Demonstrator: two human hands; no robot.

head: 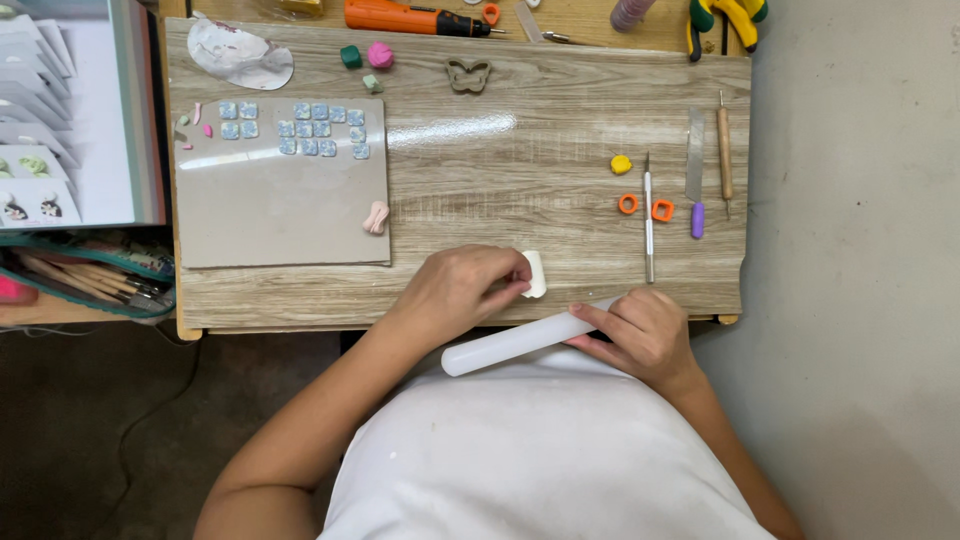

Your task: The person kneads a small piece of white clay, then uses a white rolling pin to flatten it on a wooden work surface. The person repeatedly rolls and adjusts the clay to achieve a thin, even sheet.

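Under the right hand (640, 335), the white roller (520, 343) end hides.

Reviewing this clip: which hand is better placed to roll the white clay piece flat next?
Likely the right hand: it already grips the white roller at the table's near edge, beside the white clay piece. The left hand is pinching that clay against the table, so it seems suited to steadying.
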